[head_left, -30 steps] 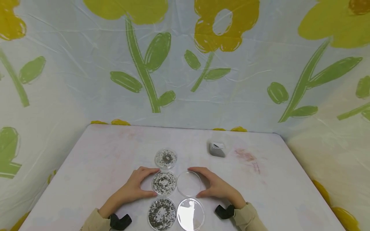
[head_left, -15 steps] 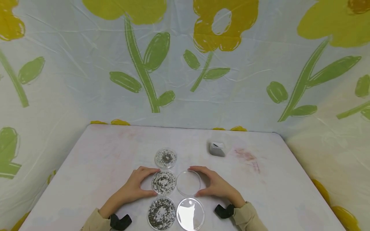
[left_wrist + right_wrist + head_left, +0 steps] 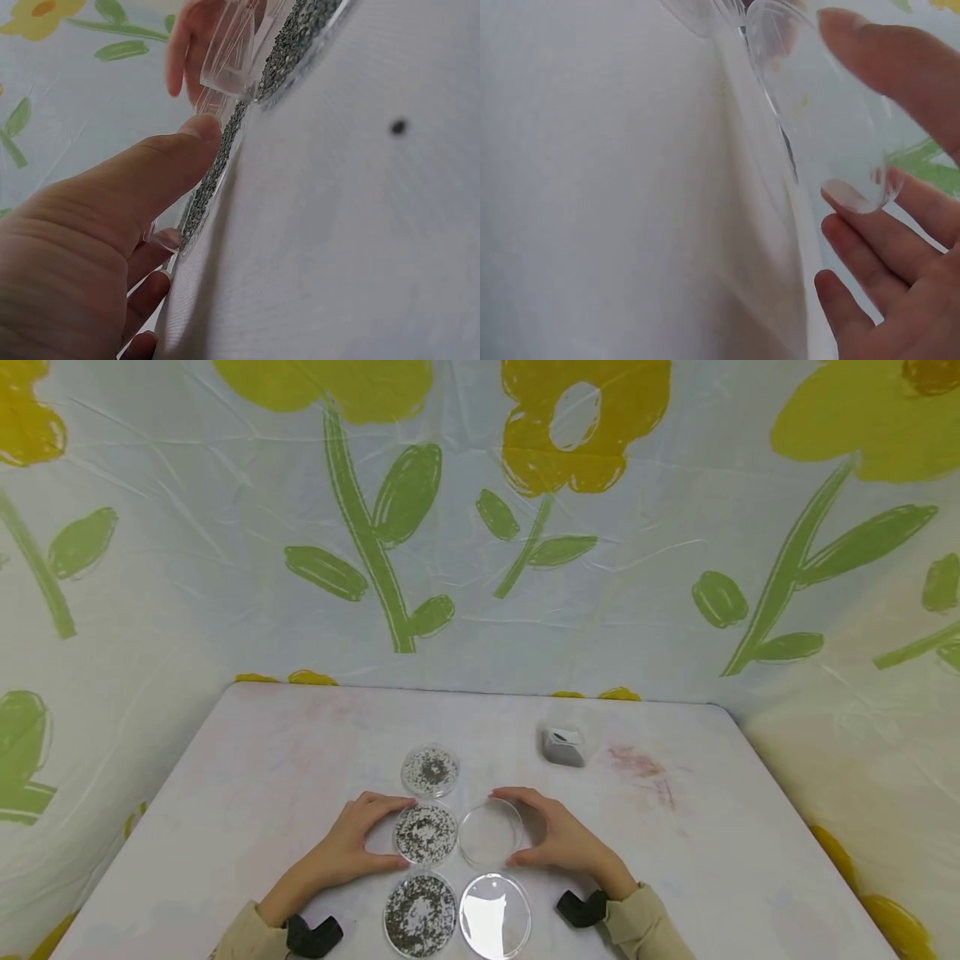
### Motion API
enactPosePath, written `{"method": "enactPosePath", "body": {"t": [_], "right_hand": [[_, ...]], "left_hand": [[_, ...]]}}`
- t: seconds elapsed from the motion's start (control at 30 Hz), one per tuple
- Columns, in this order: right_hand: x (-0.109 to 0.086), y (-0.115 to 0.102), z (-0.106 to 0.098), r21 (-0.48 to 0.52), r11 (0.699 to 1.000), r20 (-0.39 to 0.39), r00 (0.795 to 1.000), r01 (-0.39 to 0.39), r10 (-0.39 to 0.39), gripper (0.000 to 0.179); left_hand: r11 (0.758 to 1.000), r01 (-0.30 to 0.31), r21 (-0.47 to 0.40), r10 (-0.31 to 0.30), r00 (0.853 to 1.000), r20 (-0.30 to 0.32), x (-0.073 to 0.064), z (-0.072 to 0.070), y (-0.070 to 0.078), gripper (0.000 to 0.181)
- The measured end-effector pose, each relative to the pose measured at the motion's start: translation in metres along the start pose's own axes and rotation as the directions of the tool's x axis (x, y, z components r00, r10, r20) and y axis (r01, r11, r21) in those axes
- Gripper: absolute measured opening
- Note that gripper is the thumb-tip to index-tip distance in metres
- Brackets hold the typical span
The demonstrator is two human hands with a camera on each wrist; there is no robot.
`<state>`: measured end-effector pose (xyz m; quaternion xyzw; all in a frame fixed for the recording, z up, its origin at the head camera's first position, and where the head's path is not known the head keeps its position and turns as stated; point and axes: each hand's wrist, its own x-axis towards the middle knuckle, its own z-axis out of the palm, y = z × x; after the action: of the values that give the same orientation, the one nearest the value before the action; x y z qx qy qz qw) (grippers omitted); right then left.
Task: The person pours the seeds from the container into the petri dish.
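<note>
My left hand (image 3: 352, 843) grips a round petri dish (image 3: 426, 833) of dark grains and pale bits, thumb at its near side and index finger at its far side. In the left wrist view, the thumb presses the wall of that dish (image 3: 206, 195), which sits on the table. To its right, my right hand (image 3: 558, 839) holds a clear petri dish lid (image 3: 490, 835) by its rim between thumb and fingers. The right wrist view shows the lid (image 3: 832, 112) raised off the cloth, with the fingertips along its edge.
A grain-filled dish (image 3: 431, 771) stands behind the gripped one and another dish (image 3: 420, 914) in front. Beside the front dish lies a clear round piece (image 3: 483, 918) reflecting light. A small grey-and-clear container (image 3: 563, 748) stands farther back right on the white table (image 3: 300, 752).
The right hand has raised the clear lid slightly, its far edge shifting up in the head view. The left hand and the grain-filled dishes stay in place.
</note>
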<state>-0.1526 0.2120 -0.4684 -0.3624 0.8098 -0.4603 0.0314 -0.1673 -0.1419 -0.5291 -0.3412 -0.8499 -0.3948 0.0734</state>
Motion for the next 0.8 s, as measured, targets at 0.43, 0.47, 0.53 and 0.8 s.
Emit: {"method": "enactPosePath", "body": {"t": [0.43,0.47,0.53,0.8], "right_hand": [[0.002,0.02,0.002,-0.054,0.998,-0.011,0.999,-0.032,0.031,0.083],[0.003,0.019,0.001,-0.056,0.998,-0.011,1.0,-0.027,0.026,0.083],[0.005,0.017,0.001,-0.05,0.998,-0.009,1.0,-0.025,0.024,0.082],[0.016,0.007,0.002,-0.051,0.999,-0.008,1.0,-0.001,0.001,0.08]], "left_hand": [[1.0,0.009,0.001,-0.009,1.0,0.001,0.001,0.001,0.0,0.079],[1.0,0.01,0.0,-0.01,1.0,0.003,0.001,0.001,0.001,0.079],[1.0,0.009,0.001,-0.009,1.0,0.003,0.001,0.001,0.001,0.079],[1.0,-0.003,0.008,0.003,1.0,-0.004,0.0,0.001,-0.001,0.078]]}}
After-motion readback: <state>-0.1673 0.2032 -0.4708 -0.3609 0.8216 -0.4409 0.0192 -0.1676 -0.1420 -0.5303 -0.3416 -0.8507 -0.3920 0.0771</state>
